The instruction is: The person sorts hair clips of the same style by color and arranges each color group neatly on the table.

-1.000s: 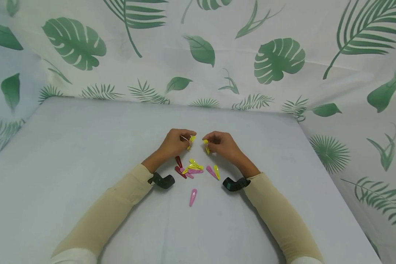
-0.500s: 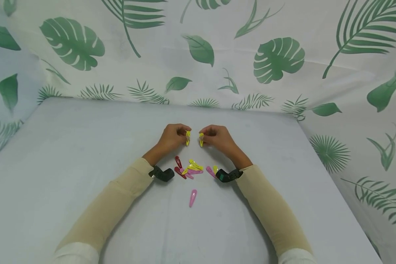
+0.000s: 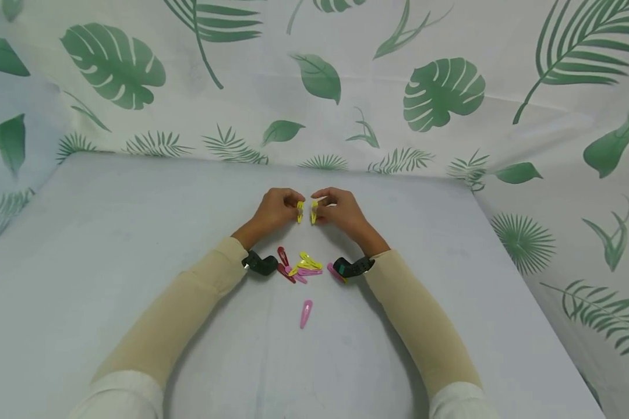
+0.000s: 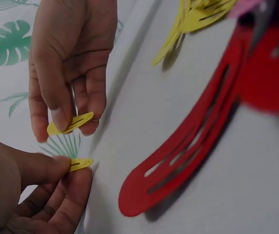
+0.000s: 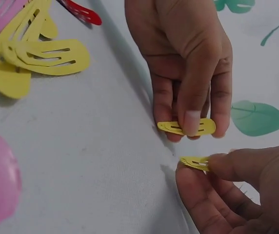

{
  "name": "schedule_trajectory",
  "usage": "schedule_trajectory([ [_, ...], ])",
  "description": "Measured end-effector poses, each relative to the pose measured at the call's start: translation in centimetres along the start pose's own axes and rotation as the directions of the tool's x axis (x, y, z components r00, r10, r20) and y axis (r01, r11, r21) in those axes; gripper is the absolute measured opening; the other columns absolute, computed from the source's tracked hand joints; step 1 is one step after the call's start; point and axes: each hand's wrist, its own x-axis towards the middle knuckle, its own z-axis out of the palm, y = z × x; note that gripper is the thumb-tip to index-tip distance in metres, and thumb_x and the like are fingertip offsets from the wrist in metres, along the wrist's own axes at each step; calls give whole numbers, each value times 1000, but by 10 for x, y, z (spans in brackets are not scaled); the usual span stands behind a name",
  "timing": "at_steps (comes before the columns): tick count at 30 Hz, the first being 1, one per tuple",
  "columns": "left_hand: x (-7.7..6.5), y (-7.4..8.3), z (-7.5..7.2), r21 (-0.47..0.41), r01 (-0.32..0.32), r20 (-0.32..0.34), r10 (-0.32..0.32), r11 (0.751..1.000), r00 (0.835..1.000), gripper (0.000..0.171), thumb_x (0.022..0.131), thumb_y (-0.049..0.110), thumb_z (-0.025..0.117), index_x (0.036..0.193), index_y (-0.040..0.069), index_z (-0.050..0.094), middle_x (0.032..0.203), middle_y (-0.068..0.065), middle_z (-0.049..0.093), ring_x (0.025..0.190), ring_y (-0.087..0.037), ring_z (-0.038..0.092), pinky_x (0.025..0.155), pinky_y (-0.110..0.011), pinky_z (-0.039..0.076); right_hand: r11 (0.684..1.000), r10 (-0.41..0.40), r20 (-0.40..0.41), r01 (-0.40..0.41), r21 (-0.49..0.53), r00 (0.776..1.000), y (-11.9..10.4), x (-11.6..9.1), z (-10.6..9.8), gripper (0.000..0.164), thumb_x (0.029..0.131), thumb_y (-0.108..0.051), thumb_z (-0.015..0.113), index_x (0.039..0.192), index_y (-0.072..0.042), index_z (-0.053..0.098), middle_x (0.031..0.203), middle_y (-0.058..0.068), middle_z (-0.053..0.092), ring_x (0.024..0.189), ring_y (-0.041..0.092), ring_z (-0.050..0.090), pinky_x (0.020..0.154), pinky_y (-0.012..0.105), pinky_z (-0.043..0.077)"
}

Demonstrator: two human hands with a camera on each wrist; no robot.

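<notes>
Head view puts two yellow clips in front of me, one in each hand: the left-hand clip (image 3: 300,213) and the right-hand clip (image 3: 314,213), near each other but apart. My left hand (image 3: 275,210) pinches its clip between thumb and fingers, and my right hand (image 3: 345,210) holds the other the same way; both wrist views confirm the two narrow grips. Closer to the body I see a small heap of yellow clips (image 3: 310,262), pink clips (image 3: 311,272) and two red clips (image 3: 282,255), the red ones on its left side. Right of the heap, my black right wrist camera (image 3: 352,267) partly hides another pink clip (image 3: 335,273). One lone pink clip (image 3: 306,314) lies nearest the body on the pale tabletop (image 3: 215,349). Past the hands hangs a white backdrop (image 3: 372,87) printed with green leaves.
</notes>
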Motion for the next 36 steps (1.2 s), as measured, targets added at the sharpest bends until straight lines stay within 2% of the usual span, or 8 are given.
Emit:
schedule_trajectory([
  [3,2,-1,-2,16,-2,13,2,1000,1000,25,83,-4,68,108,-4,70,93,-13,66,85,-21,59,76,-30,47,1000,-14,-6,14,2,1000,-1,5,3,22,89,1,67,111,3,65,94,16,63,76,25,67,67,34,57],
  [8,6,-4,-2,35,-2,33,1,999,999,25,84,-4,68,109,-4,70,94,-13,68,86,-20,60,76,-30,48,998,-10,-8,10,-65,1000,-3,9,4,15,91,-5,67,103,3,67,93,14,66,77,22,66,67,31,56],
  [15,15,-10,0,95,-28,46,24,995,999,25,86,-2,67,111,-4,70,98,-13,69,89,-21,62,79,-32,50,990,-23,-4,22,-137,1000,-1,13,7,16,91,-6,67,103,3,69,89,14,68,72,17,63,63,26,53],
  [21,18,-13,0,159,-16,66,6,987,998,30,85,-2,67,115,-6,68,103,-15,68,89,-22,61,79,-33,49,951,-36,-16,30,-307,999,1,15,11,19,89,-7,64,105,-2,71,86,10,67,66,16,58,57,25,45],
  [29,17,-11,-5,224,-31,85,12,974,996,33,87,1,66,120,-6,66,104,-16,64,92,-24,58,81,-35,47,904,-52,-15,41,-426,999,-6,20,14,21,89,-6,62,106,-1,73,95,11,68,78,20,58,63,27,46],
  [33,15,-12,-8,188,-20,100,1,982,995,38,90,8,67,125,-4,62,112,-15,65,98,-24,60,86,-35,47,907,-27,-27,13,-422,999,-5,21,14,24,91,-7,60,111,-1,71,96,11,68,74,19,61,62,27,47],
  [36,14,-14,-13,154,-4,145,-19,988,989,42,90,12,69,129,-2,60,118,-12,64,101,-23,59,89,-35,46,911,-3,-46,-16,-411,999,-4,20,13,27,92,-9,59,116,-2,69,94,11,67,70,18,61,62,27,46],
])
